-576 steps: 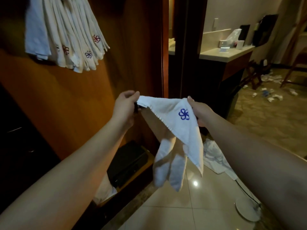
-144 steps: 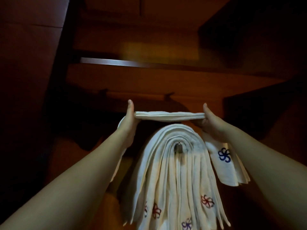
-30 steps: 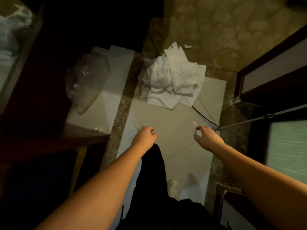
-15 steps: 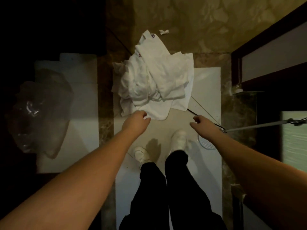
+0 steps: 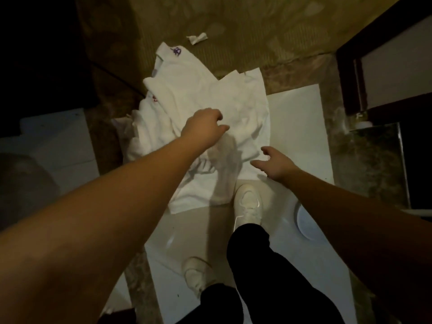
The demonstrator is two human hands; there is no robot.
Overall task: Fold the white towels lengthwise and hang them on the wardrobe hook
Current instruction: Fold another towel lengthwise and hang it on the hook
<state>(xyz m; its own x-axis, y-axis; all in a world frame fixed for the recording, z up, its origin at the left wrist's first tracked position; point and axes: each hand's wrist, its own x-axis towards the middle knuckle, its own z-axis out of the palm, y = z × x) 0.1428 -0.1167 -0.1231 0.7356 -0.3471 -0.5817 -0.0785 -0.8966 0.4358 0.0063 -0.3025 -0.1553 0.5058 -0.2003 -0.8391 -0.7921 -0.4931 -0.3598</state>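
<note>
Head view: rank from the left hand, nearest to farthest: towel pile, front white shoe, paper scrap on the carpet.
From the left hand:
1. Towel pile: right under the hand, whether touching is unclear.
2. Front white shoe: below and right, on the tile at the pile's near edge.
3. Paper scrap: top of view, on the carpet beyond the pile.

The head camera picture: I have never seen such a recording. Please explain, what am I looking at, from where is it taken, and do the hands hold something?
No machine here: a person wears a camera on the head, looking down at their own arms and feet. On the pale tiled floor lies a heap of crumpled white towels with small embroidered logos. The left hand reaches over the heap, fingers curled; whether it already grips cloth I cannot tell. The right hand hovers open by the heap's edge, holding nothing. Below are white shoes and black trousers. A small white paper scrap lies on the brownish carpet beyond.
</note>
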